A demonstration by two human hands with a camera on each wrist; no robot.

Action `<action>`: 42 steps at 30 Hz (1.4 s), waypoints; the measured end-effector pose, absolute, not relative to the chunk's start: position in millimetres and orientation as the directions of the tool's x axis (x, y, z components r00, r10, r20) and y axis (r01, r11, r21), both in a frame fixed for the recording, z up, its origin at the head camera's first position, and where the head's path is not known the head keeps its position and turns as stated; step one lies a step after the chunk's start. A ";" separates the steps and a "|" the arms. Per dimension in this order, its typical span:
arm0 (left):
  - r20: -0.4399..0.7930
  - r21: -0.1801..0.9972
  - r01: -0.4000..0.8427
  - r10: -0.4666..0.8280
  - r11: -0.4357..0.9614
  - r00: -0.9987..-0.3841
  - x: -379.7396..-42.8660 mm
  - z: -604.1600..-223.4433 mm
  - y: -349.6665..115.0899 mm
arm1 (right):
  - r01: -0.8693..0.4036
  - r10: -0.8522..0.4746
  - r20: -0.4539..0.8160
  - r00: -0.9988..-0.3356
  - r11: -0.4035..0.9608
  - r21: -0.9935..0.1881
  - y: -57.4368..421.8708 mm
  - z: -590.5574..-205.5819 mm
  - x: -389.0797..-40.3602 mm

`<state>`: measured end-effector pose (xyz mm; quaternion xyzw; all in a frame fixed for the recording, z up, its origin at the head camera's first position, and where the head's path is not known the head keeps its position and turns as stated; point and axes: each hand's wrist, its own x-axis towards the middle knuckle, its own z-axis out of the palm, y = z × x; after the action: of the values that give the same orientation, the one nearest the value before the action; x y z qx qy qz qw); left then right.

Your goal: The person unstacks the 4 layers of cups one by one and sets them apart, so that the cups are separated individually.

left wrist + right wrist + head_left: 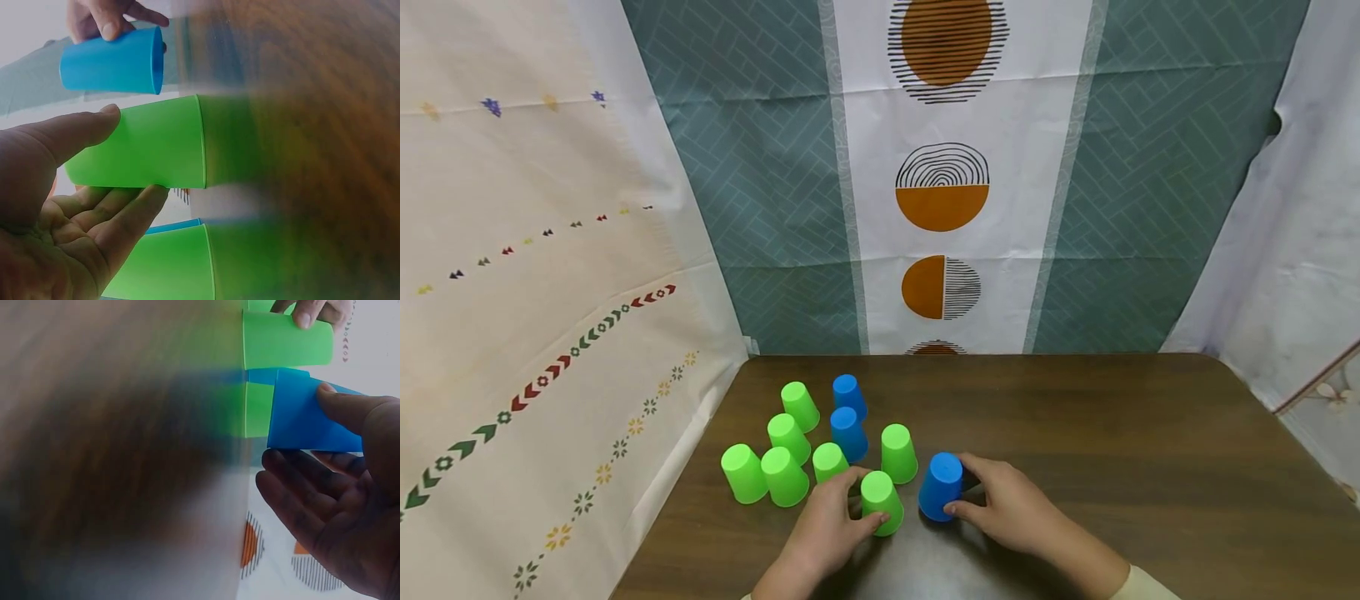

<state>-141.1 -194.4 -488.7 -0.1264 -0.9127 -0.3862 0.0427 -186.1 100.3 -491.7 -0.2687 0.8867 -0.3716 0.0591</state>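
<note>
In the head view my left hand [826, 529] holds an upside-down green cup [881, 503] between thumb and fingers, its rim down at the wooden table. To the right, my right hand [1011, 507] grips an upside-down blue cup [941, 487] from its right side. The right wrist view shows this blue cup [306, 419] with its rim slightly off the tabletop, thumb on one side and fingers on the other. Just behind the two held cups stands another green cup [898, 454]. One more green cup [830, 461] is partly hidden behind my left hand.
Several upside-down green cups [785, 477] stand at the left of the brown wooden table [1112, 433]. Two blue cups [848, 433] stand behind them, one in front of the other. Patterned cloth [940, 242] hangs beyond the table's back edge, and more cloth hangs at both sides.
</note>
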 end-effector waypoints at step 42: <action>0.148 0.710 0.246 0.202 0.660 -0.968 -142.6 -486.4 -194.6 | -0.491 -0.576 0.095 -0.812 0.587 -0.643 79.9 -496.5 -185.4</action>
<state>-142.6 -194.6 -486.4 -0.1231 -0.9106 -0.3935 0.0281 -185.4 79.9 -496.5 -0.3003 0.8886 -0.3411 0.0620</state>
